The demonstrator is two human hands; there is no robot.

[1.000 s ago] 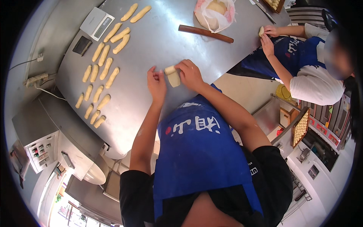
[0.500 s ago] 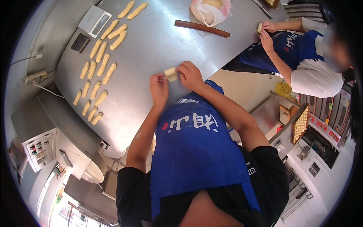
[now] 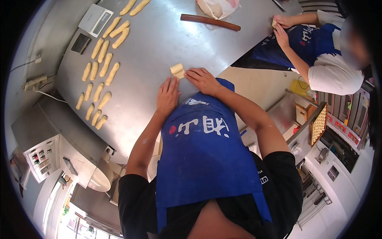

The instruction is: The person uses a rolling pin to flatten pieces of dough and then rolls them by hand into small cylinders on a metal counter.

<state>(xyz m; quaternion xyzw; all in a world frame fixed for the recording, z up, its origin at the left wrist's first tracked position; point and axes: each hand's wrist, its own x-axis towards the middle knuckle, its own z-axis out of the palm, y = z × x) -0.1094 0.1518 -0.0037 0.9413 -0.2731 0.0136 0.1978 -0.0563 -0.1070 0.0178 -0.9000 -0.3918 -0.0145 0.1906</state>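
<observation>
The left hand (image 3: pixel 168 95) lies flat and open on the steel table (image 3: pixel 159 44); the right hand (image 3: pixel 203 79), fingers spread, touches the small folded dough piece (image 3: pixel 177 70) just beyond. Rolling it well likely needs even, light palm pressure. Farther off lie rows of dough sticks (image 3: pixel 99 75), a white scale (image 3: pixel 95 20) and a whitish bag (image 3: pixel 217 7).

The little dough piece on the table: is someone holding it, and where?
Not gripped. The dough piece lies on the steel table; the right hand touches its near end with fingertips, and the left hand lies flat beside it.
</observation>
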